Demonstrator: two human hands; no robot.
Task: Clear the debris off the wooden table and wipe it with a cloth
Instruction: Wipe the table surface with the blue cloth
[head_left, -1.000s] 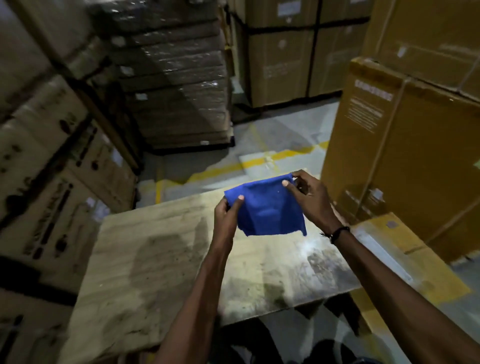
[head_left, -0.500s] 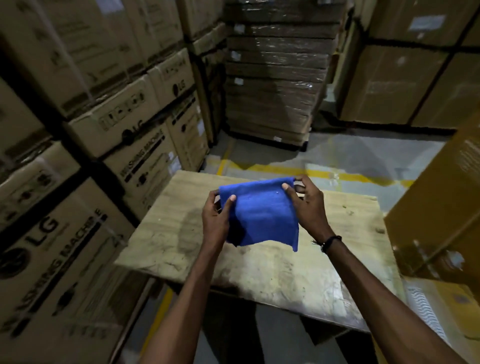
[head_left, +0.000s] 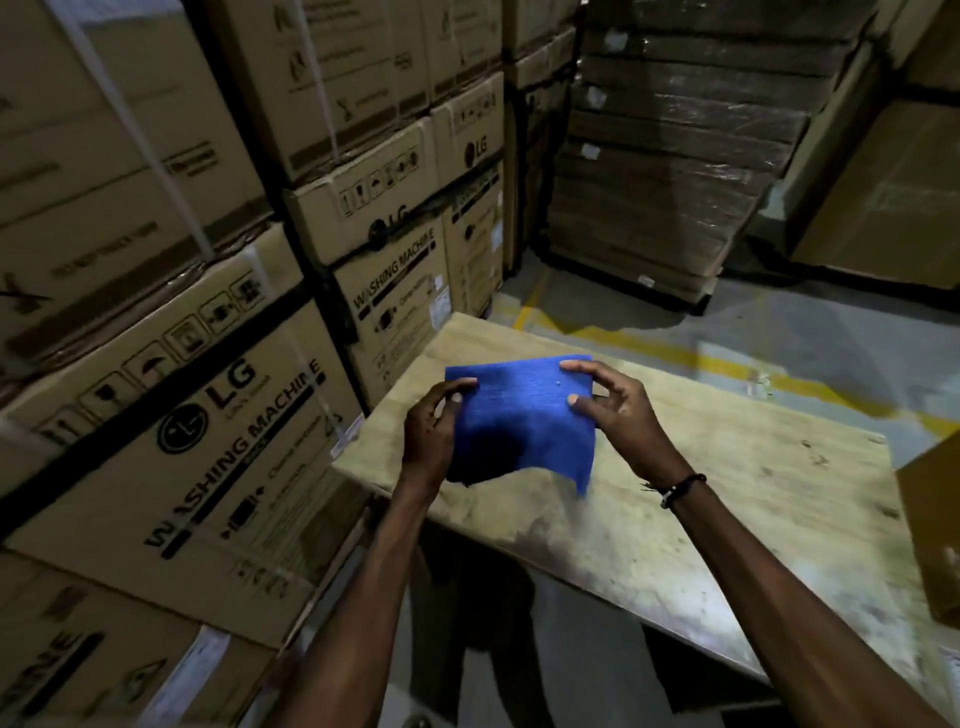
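A blue cloth (head_left: 524, 415) hangs spread between both hands above the left part of the wooden table (head_left: 737, 499). My left hand (head_left: 431, 431) pinches its left edge with thumb and fingers. At the top right corner my right hand (head_left: 618, 410) pinches the cloth, a dark band on that wrist. The lower cloth edge droops toward the tabletop. The table surface is pale wood with grey dusty smears near its front edge and small dark specks on the right.
Stacked washing machine cartons (head_left: 208, 415) stand close against the table's left side. A shrink-wrapped pallet stack (head_left: 675, 156) rises behind it. Another brown carton (head_left: 930, 530) overlaps the table's right edge. Grey floor with yellow lines (head_left: 727, 364) lies beyond.
The view has swung left, so the cartons on the left now fill more of the frame. Both hands keep holding the cloth, now stretched flatter and wider between them.
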